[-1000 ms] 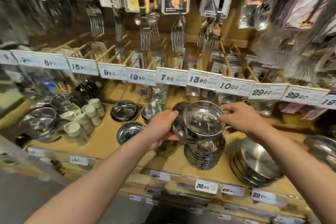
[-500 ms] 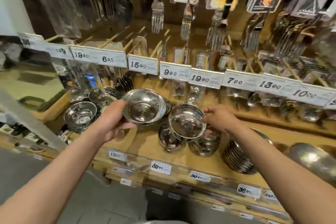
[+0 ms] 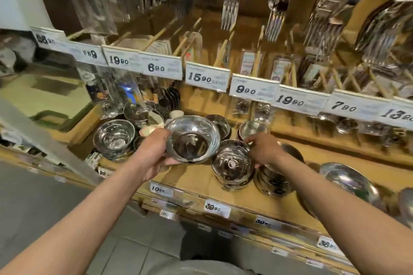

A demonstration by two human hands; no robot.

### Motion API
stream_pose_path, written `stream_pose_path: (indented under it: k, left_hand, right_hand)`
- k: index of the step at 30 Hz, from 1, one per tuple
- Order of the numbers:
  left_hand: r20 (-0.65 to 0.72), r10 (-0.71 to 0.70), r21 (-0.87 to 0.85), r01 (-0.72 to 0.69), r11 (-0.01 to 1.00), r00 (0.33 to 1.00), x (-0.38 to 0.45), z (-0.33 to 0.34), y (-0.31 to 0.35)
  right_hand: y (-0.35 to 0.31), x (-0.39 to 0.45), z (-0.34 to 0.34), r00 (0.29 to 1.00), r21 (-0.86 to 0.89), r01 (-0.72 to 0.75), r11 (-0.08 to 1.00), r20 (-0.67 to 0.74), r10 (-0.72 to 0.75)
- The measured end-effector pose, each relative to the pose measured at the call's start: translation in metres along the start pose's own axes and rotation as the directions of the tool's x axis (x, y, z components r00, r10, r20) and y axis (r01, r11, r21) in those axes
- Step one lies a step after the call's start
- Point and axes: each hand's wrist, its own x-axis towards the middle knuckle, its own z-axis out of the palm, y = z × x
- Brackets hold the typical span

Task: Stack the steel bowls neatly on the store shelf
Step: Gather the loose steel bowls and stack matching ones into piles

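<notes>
Bowl (image 3: 192,139) gripped at rim by left hand (image 3: 154,154), above shelf (image 3: 201,182). Right hand (image 3: 263,150) grips top bowl of stack (image 3: 232,166).

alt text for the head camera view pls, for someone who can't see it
A person's left hand holds a steel bowl above a wooden store shelf, while the right hand grips the rim of the top bowl of a stack beside it. More bowls, price tags and hanging forks surround them.
</notes>
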Motion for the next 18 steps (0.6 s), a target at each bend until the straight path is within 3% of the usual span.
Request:
stream_pose_path:
  k: [7,18]
  left_hand:
    - [-0.006,-0.08,-0.021,0.08,0.997,0.997,0.023,-0.006,-0.005]
    - [0.064,-0.024,-0.017,0.025,1.0,0.998,0.028,0.011,-0.005]
  right_hand:
    - [-0.003,0.012,0.003,0.997,-0.139,0.08,0.987,-0.009,-0.082]
    - [-0.003,0.019,0.015,0.997,-0.222,-0.001,0.975,-0.077,-0.017]
